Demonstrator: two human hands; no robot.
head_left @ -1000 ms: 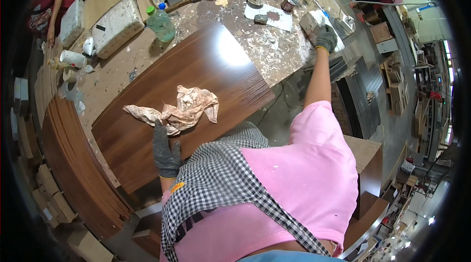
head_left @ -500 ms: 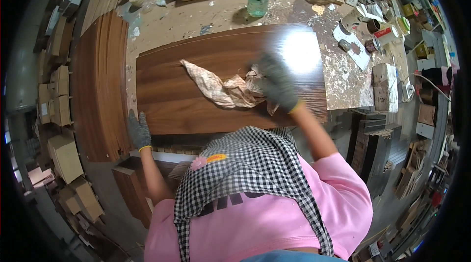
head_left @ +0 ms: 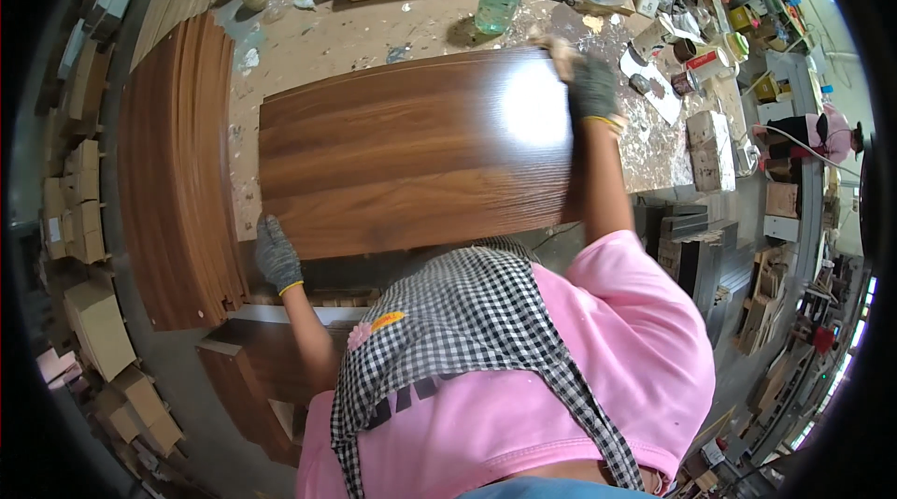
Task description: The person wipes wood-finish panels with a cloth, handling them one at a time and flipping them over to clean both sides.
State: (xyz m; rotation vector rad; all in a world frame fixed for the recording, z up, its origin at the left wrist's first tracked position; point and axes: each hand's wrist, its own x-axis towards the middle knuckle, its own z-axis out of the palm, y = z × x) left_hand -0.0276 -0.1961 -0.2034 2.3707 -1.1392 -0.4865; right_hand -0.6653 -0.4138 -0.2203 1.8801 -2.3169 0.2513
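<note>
A dark brown wood-grain panel (head_left: pixel 402 181) lies flat on the workbench, a bright glare on its right part. My right hand (head_left: pixel 592 90), in a dark grey glove, is at the panel's far right corner. It is closed on a crumpled pale cloth rag (head_left: pixel 559 54), mostly hidden by the glove and blurred. My left hand (head_left: pixel 278 256), gloved in grey, rests against the near left corner of the panel. Its fingers are stretched out along the edge, and it holds nothing I can see.
A stack of similar brown panels (head_left: pixel 177 181) stands left of the bench. Behind the panel is a green-capped bottle (head_left: pixel 498 0). Cans and a stained white sheet (head_left: pixel 654 92) lie right, beside a paint-marked block (head_left: pixel 710 151). Cardboard boxes (head_left: pixel 103 331) line the far left.
My right hand has swept the rag to the far right corner; the rag no longer trails across the panel's middle. My left hand's fingers have drawn closer together at the near left corner.
</note>
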